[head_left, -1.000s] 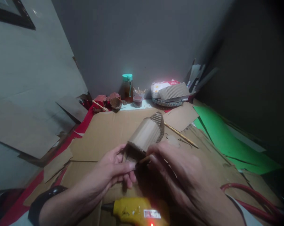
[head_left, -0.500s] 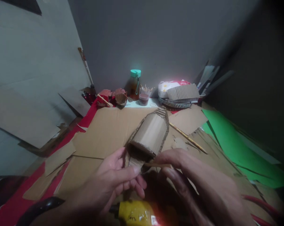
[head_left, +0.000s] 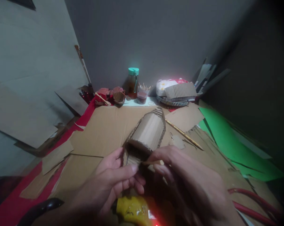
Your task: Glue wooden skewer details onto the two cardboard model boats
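My left hand [head_left: 120,175] is closed on the near end of a cardboard model boat [head_left: 147,130], thumb on top and fingers beneath. The boat has a curved cover, a hollow near end and a stepped, pointed far end. In my right hand [head_left: 181,172], a short thin wooden stick [head_left: 153,162] is pinched between thumb and fingers. Its tip meets the boat's near end by my left thumb; the exact contact is in shadow. Below both hands lies a yellow tool [head_left: 134,210] with a red glow, probably a glue gun, partly hidden by my right hand.
Cardboard sheets [head_left: 104,128] cover the table, with a thin brown stick [head_left: 184,135] on the right. Green paper [head_left: 236,147] lies farther right, near red handles [head_left: 252,201]. Along the back stand a teal-lidded bottle [head_left: 133,83], a small jar [head_left: 142,98] and a white package [head_left: 166,87].
My right hand has shifted slightly left, and the stick has turned so its blunt near end shows. The whole view has shifted a little. My left hand keeps its hold on the boat.
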Demonstrator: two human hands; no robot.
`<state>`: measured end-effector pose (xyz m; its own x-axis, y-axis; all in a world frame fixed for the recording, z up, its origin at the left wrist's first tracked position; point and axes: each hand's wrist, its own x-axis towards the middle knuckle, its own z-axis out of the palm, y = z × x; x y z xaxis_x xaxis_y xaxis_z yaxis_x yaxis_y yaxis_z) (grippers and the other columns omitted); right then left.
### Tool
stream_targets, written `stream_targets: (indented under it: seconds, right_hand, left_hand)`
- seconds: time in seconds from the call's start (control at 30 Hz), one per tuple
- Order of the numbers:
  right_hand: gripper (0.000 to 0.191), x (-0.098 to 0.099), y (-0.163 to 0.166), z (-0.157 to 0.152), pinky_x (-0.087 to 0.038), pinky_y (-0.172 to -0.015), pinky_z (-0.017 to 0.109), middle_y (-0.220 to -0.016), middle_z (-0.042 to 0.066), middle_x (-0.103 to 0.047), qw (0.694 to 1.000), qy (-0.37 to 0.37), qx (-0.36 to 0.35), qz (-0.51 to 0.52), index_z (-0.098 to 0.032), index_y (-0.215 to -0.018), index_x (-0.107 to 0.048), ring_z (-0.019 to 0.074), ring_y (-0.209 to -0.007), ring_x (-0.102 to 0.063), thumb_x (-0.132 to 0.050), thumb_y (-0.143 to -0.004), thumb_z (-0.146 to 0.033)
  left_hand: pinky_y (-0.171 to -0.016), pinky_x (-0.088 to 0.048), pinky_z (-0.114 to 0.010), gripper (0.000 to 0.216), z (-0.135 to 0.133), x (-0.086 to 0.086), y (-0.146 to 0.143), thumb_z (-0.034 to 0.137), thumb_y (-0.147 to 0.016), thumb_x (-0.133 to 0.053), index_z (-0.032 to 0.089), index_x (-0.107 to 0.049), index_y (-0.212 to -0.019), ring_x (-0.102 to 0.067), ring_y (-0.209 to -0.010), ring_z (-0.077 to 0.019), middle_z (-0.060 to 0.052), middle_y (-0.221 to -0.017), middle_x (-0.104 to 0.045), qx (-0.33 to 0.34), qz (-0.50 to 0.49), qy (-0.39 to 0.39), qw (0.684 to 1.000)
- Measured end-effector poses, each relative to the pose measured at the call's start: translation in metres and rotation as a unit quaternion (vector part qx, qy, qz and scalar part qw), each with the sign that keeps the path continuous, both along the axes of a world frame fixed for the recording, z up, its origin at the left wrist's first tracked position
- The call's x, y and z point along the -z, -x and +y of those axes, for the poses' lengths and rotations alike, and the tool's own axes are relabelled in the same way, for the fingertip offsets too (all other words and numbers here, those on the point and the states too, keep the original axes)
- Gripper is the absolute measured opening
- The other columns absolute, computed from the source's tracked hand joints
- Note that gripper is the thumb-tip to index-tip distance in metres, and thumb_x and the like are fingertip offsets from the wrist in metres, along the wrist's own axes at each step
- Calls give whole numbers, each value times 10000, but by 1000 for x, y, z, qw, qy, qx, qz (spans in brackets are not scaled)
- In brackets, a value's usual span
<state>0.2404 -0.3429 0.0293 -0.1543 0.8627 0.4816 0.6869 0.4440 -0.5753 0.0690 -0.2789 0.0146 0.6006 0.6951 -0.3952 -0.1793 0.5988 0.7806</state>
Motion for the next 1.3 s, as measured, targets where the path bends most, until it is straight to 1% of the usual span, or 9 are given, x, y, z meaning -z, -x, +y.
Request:
stream_targets:
  seconds: [0.13, 0.23, 0.33, 0.43, 0.57, 0.7, 1.0, 1.17, 1.3]
  right_hand:
    - [164, -3, -3, 2, -484, -579, 247, -745, 37, -555, 999, -3, -31, -5, -206, -937, -556, 159, -642, -551, -406, -980, -154]
    - [158, -2, -3, 2, -479, -606, 233, -761, 34, -558, 999, -30, -21, 22, -187, -931, -559, 146, -670, -557, -415, -981, -144]
    - [160, -3, 0, 0, -481, -648, 207, -812, 28, -586, 999, -13, 10, 38, -176, -974, -578, 126, -713, -579, -420, -996, -165]
    - [163, -3, 1, -1, -481, -640, 195, -840, 28, -598, 999, -3, 26, 31, -173, -998, -585, 121, -741, -586, -424, -990, -152]
    - [168, 2, -1, 0, -494, -634, 221, -831, 39, -601, 999, -33, -12, 25, -165, -1008, -580, 135, -724, -586, -414, -986, -158]
    - [170, 2, 0, -1, -505, -658, 242, -849, 43, -607, 1000, -19, -8, 20, -165, -1017, -586, 148, -750, -593, -419, -989, -157]
    - [155, 0, 1, -3, -518, -711, 245, -898, 45, -625, 1000, -8, -6, 15, -175, -1049, -568, 157, -810, -608, -425, -991, -165]
    - [147, 0, 2, -6, -510, -742, 235, -899, 29, -616, 999, 6, 13, 29, -196, -1046, -552, 154, -824, -603, -435, -982, -135]
    - [153, 1, 2, -8, -499, -703, 213, -836, 13, -584, 999, 6, 27, 45, -197, -1001, -558, 137, -762, -583, -417, -993, -140]
  left_hand:
    - [-636, -512, -223, 117, 2, 4, 1, 95, -876, -588, 144, -609, -981, -595, -663, -113, -36, -813, -630, 13, -3, -8, 1000]
    - [-632, -514, -216, 140, 3, 3, 0, 97, -874, -596, 143, -618, -1004, -593, -675, -112, -36, -834, -634, 4, 2, -7, 1000]
    - [-656, -524, -223, 168, 4, -2, -1, 96, -871, -605, 149, -624, -1028, -603, -715, -124, -37, -841, -643, -9, 6, -8, 1000]
    - [-671, -528, -233, 189, 5, -5, -2, 88, -857, -622, 149, -632, -1035, -596, -715, -123, -33, -838, -644, -14, 3, -13, 1000]
    - [-674, -525, -253, 173, 4, -5, -3, 116, -829, -662, 164, -648, -995, -590, -720, -136, -30, -836, -642, -21, -2, -13, 1000]
    - [-675, -510, -268, 152, 3, -2, -2, 162, -803, -701, 169, -645, -944, -574, -742, -152, -30, -837, -628, -30, 12, -11, 999]
    - [-644, -439, -238, 200, 1, 1, -2, 113, -812, -674, 185, -645, -996, -509, -706, -120, -13, -835, -603, -29, -8, -15, 999]
    - [-694, -457, -239, 223, 3, 2, -3, 108, -837, -651, 190, -640, -1044, -535, -769, -127, -22, -874, -606, -22, -12, -13, 1000]
    - [-714, -467, -227, 196, 3, 2, -4, 91, -863, -618, 200, -645, -1024, -536, -753, -115, -9, -835, -598, -8, -17, -12, 1000]
